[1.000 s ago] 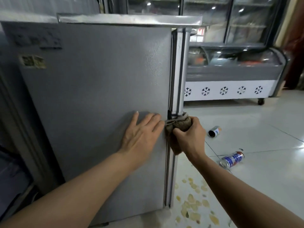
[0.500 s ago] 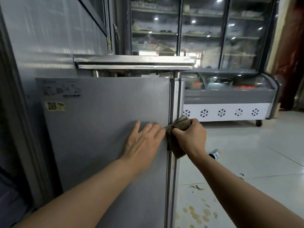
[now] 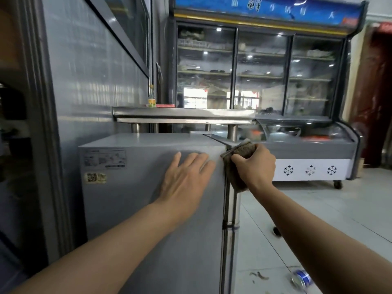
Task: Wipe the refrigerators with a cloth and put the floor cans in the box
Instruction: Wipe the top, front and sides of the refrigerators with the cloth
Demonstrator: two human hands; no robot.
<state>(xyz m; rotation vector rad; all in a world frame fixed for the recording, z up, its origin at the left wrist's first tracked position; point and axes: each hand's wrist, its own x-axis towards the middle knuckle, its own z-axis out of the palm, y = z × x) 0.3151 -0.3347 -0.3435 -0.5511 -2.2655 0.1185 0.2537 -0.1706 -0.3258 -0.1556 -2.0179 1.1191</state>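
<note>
A small grey refrigerator stands in front of me, its side panel facing me. My left hand lies flat on that panel near the top right corner, fingers spread. My right hand grips a brown cloth pressed against the fridge's upper front corner edge. A blue and white can lies on the floor at the lower right, partly hidden by my right forearm. A second can shows only as a dark end behind that arm.
A steel shelf stands above the fridge with a bottle and red plates on it. A tall glass-door display cooler and a chest freezer with snowflake marks fill the back. White tiled floor lies to the right.
My right hand has slid the cloth up the fridge's front edge to its top corner. My left hand moved up the side panel with it, and my view tilted upward.
</note>
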